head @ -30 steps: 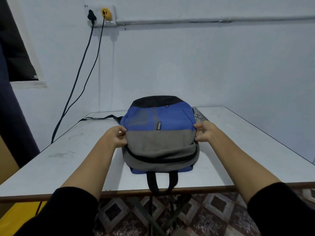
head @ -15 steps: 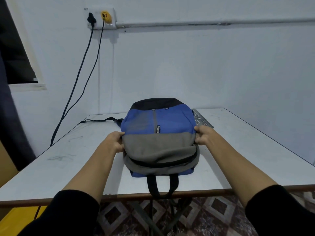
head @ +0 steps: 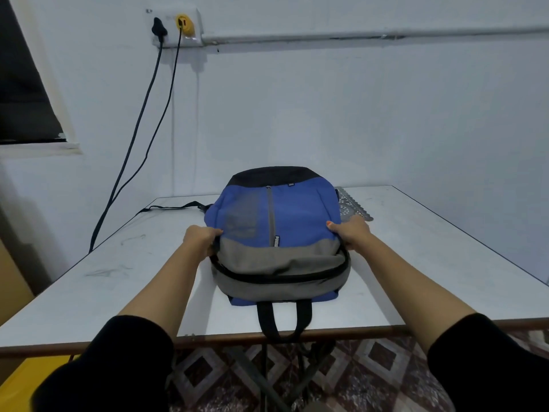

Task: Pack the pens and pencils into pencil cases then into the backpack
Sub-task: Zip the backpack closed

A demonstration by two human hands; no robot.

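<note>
A blue, grey and black backpack (head: 279, 233) lies flat on the white table (head: 118, 281), its black carry handle hanging over the front edge. Its main zipper runs closed across the grey lower part. My left hand (head: 200, 240) grips the bag's left side with curled fingers. My right hand (head: 350, 233) grips the right side, thumb on top of the blue fabric. No pens, pencils or pencil cases are in sight.
A grey patterned flat thing (head: 353, 208) pokes out from behind the bag's right side. A black strap (head: 175, 207) trails left on the table. Two cables (head: 142, 126) hang from a wall socket at the back left. Patterned floor tiles show below the table edge.
Both hands have stayed on the bag's sides and the bag has shifted only slightly. The view has tilted a little.
</note>
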